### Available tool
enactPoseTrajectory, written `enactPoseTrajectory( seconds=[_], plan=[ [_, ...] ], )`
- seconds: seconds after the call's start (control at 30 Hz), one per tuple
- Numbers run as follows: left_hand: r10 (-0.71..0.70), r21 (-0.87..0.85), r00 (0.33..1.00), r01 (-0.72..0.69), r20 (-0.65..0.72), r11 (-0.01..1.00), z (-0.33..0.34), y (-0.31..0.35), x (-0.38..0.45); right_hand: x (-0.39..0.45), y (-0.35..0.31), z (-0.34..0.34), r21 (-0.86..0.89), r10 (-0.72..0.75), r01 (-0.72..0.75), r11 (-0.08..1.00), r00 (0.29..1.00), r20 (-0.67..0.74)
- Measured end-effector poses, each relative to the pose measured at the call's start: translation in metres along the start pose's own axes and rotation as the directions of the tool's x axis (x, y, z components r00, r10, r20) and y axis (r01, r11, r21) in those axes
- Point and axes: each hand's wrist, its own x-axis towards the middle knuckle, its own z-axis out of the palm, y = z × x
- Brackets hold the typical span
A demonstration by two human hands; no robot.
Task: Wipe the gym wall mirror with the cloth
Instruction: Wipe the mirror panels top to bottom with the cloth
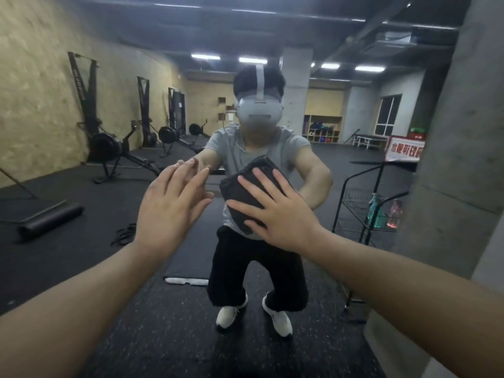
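Note:
The gym wall mirror (114, 263) fills nearly the whole view and reflects the gym and a person in a headset. My right hand (278, 211) lies flat with spread fingers on a folded dark cloth (245, 186) and presses it against the glass at chest height. My left hand (171, 203) is beside it on the left, fingers straight, fingertips touching the mirror where they meet their reflection. It holds nothing.
A concrete pillar (458, 159) borders the mirror on the right. In the reflection I see rowing machines (109, 148) along the left wall, a rolled mat (51, 219) on the black floor, and a wire cart (365, 211) with bottles.

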Motion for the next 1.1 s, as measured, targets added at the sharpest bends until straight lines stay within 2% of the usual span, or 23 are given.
enactPoseTrajectory(
  seconds=[0.07,0.23,0.33,0.4,0.57,0.67,0.77,0.83,0.97,1.1],
  plan=[
    [0.003,0.004,1.000,-0.003,-0.001,1.000,-0.001,-0.001,-0.003,-0.003,0.015,-0.005,-0.005,0.032,-0.032,0.999,0.999,-0.013],
    [-0.061,-0.016,0.998,0.060,-0.035,0.998,-0.002,-0.004,-0.009,0.058,0.056,-0.035,-0.078,0.269,-0.276,0.958,0.959,-0.087],
    [-0.095,-0.039,0.995,0.093,-0.038,0.995,0.000,-0.009,-0.022,0.091,0.041,-0.036,-0.100,0.294,-0.304,0.947,0.951,-0.099],
    [-0.107,-0.028,0.994,0.106,-0.021,0.994,0.003,-0.011,-0.036,0.092,0.015,-0.022,-0.107,0.228,-0.237,0.966,0.969,-0.093],
    [-0.066,-0.010,0.998,0.066,0.004,0.998,0.011,-0.009,-0.072,0.028,-0.061,0.027,-0.073,-0.111,0.110,0.991,0.994,-0.007],
    [-0.037,0.000,0.999,0.037,0.040,0.999,0.012,-0.005,-0.090,-0.012,-0.081,0.046,-0.055,-0.202,0.204,0.977,0.978,0.052],
    [0.045,0.010,0.999,-0.045,0.004,0.999,0.015,0.001,-0.091,-0.021,-0.064,0.043,-0.009,-0.262,0.263,0.965,0.963,0.059],
    [0.078,0.018,0.996,-0.077,-0.042,0.997,0.018,0.007,-0.079,-0.016,-0.040,0.031,0.013,-0.193,0.193,0.981,0.981,0.026],
    [0.120,0.022,0.984,-0.118,-0.130,0.993,0.022,0.027,-0.041,-0.027,0.014,0.009,-0.040,0.052,-0.054,0.998,0.997,-0.058],
    [0.195,0.005,0.968,-0.197,-0.158,0.980,0.029,0.064,-0.005,-0.089,0.061,0.006,-0.081,0.329,-0.337,0.938,0.939,-0.098]
  ],
)
